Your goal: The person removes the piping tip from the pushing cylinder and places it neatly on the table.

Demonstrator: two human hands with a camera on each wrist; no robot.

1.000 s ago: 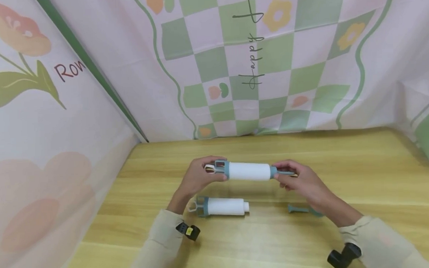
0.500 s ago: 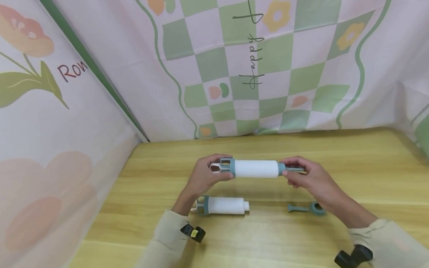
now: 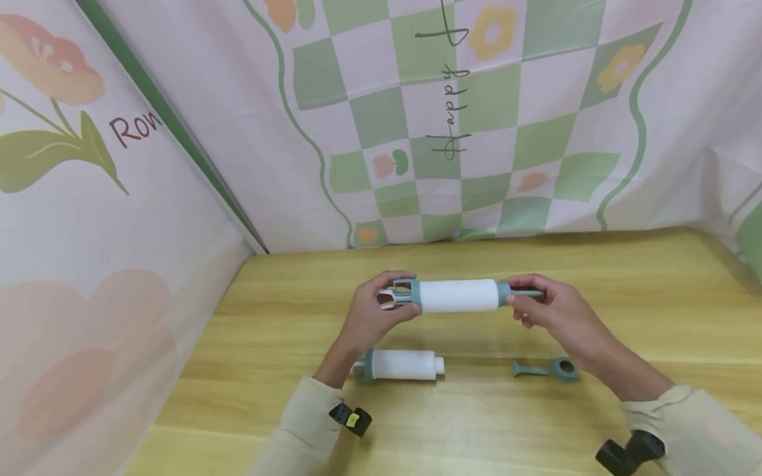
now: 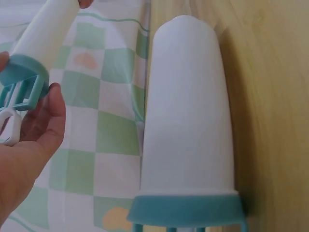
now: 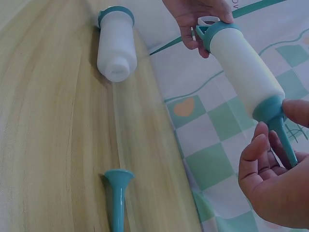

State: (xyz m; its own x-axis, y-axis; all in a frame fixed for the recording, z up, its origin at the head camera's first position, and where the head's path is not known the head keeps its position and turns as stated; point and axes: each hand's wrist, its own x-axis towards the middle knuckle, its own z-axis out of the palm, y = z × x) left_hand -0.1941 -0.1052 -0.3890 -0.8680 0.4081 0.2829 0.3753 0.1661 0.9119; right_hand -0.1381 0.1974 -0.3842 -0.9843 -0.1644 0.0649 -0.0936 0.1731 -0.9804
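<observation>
A large white syringe [image 3: 458,295] with teal end fittings is held level above the table by both hands. My left hand [image 3: 374,314] grips the teal collar [image 5: 216,33] around its handle end, thumb in front and fingers behind. At the opposite end, my right hand [image 3: 563,316] pinches the teal nozzle [image 5: 268,112], whose thin spout runs back between the fingers. A second white syringe [image 3: 401,364] lies below on the table, its handle end partly behind my left forearm; its bare white tip [image 5: 117,72] points right.
To the right on the wooden table [image 3: 476,431] lie a loose teal spout with a flared end [image 3: 530,368] and a teal ring [image 3: 557,370]. Printed cloth [image 3: 487,122] hangs along the table's back edge, and another cloth [image 3: 122,233] borders the left side.
Both hands have carried the syringe a little to the right and slightly away. The teal ring, earlier partly covered by the right forearm, now shows fully. Both hands keep their holds.
</observation>
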